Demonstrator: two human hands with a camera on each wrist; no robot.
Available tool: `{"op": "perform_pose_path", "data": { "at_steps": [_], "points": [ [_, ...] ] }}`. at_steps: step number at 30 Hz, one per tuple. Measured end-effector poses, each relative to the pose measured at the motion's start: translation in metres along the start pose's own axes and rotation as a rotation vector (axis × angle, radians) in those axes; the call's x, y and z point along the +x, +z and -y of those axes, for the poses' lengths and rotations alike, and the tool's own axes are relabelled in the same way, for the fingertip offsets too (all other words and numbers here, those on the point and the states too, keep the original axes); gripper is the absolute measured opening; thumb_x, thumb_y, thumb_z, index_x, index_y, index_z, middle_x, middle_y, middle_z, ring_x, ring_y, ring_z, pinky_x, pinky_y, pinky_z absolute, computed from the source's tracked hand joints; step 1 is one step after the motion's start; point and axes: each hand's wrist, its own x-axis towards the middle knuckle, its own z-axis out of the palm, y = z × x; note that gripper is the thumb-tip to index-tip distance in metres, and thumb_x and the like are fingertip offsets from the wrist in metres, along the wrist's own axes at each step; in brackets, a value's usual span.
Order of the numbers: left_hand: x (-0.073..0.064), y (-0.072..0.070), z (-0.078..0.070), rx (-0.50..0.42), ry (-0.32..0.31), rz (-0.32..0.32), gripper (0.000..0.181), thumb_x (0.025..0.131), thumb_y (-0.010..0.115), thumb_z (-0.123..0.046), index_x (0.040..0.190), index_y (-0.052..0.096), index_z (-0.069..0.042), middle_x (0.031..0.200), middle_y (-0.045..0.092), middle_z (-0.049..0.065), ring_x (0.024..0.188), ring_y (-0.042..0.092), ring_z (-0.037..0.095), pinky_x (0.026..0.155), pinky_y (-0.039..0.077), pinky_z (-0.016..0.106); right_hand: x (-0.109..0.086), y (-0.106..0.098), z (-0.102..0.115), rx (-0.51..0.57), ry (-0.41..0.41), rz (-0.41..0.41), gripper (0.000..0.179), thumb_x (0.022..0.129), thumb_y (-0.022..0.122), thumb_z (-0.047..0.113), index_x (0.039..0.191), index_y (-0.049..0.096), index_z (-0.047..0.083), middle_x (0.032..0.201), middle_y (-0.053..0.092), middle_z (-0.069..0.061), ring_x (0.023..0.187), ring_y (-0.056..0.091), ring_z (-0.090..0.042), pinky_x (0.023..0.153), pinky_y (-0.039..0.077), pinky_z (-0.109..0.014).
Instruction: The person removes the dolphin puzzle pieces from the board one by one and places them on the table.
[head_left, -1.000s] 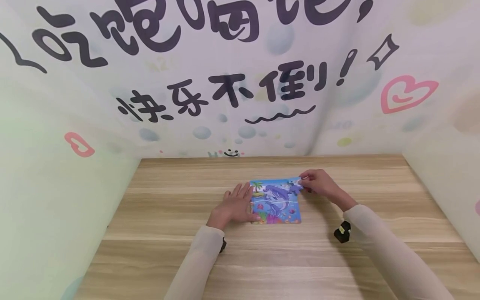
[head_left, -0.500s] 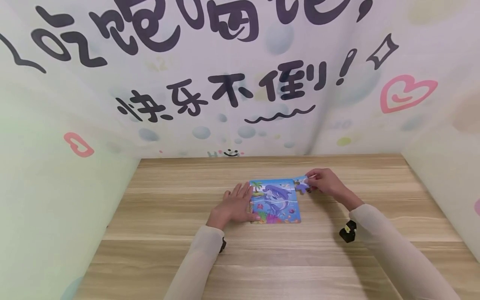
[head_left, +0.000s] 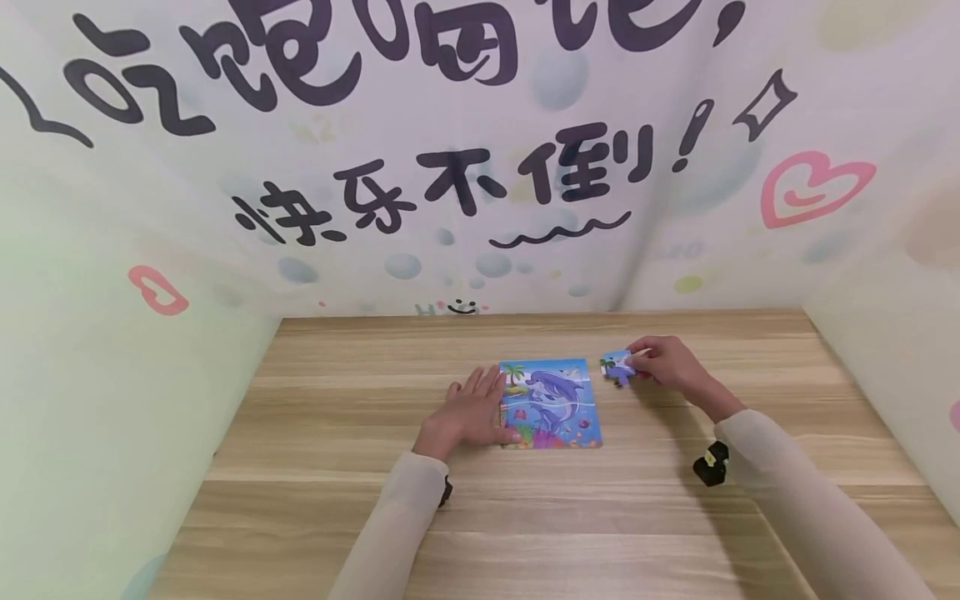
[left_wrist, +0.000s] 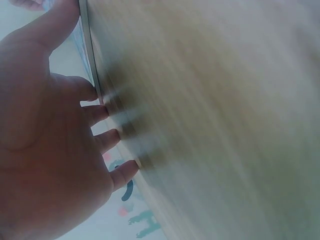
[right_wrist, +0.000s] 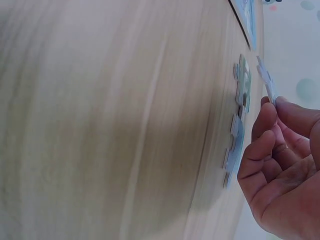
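Observation:
A dolphin jigsaw puzzle (head_left: 555,406) lies flat on the table in the head view, its picture blue with a palm at the upper left. My left hand (head_left: 472,408) rests against its left edge, fingers spread and thumb over the lower left corner. To the right of the puzzle, my right hand (head_left: 667,367) pinches a puzzle piece (right_wrist: 266,80) between thumb and fingertips. Below it, the right wrist view shows other puzzle pieces (right_wrist: 244,85) with knobbed edges. Whether they lie on the table or touch the pinched one, I cannot tell.
The wood-grain table (head_left: 487,533) ends at a white printed wall cloth (head_left: 450,242) with large dark lettering. Pale walls (head_left: 135,417) stand on the left and right. A dark wrist device (head_left: 712,464) sits on the right forearm.
My right hand has moved to the right with puzzle pieces, from over the puzzle's upper right corner to a spot apart from it. The left hand and the puzzle have stayed put.

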Motion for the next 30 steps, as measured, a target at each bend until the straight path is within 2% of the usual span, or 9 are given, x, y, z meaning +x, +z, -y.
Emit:
{"op": "perform_pose_path", "data": {
  "at_steps": [7,11,18,30],
  "points": [
    [-0.001,0.0,0.0,-0.016,0.006,-0.002,0.103,0.088,0.061,-0.064,0.161,0.008,-0.013,0.168,-0.001,0.004,0.155,-0.003,0.028,0.121,0.009,0.058,-0.002,-0.005,-0.006,-0.006,-0.021,-0.017,0.032,0.096,0.065,0.013,0.119,0.063,-0.009,0.075,0.068,-0.008,0.061,0.054,-0.016,0.051,0.042,-0.025],
    [-0.001,0.0,0.0,-0.018,0.011,-0.003,0.103,0.088,0.061,-0.064,0.161,0.009,-0.013,0.168,-0.001,0.004,0.155,-0.003,0.028,0.12,0.009,0.058,-0.003,-0.009,-0.01,-0.008,0.002,-0.016,0.033,0.097,0.064,0.014,0.121,0.063,-0.009,0.074,0.067,-0.005,0.062,0.054,-0.015,0.052,0.043,-0.024],
    [0.001,0.001,0.002,-0.008,0.011,-0.005,0.103,0.088,0.06,-0.065,0.161,0.009,-0.013,0.168,-0.001,0.004,0.155,-0.003,0.028,0.12,0.009,0.058,-0.004,-0.016,-0.016,0.003,0.032,-0.014,0.033,0.098,0.061,0.013,0.122,0.062,-0.009,0.081,0.069,-0.009,0.068,0.059,-0.016,0.056,0.048,-0.027],
    [0.0,0.0,0.001,-0.029,0.008,-0.003,0.103,0.088,0.061,-0.064,0.161,0.008,-0.013,0.168,-0.002,0.004,0.155,-0.004,0.028,0.12,0.008,0.058,-0.009,-0.026,-0.026,-0.019,0.063,-0.028,0.037,0.099,0.061,0.017,0.125,0.06,-0.01,0.092,0.069,-0.013,0.075,0.06,-0.017,0.06,0.049,-0.029]
  ]
}}
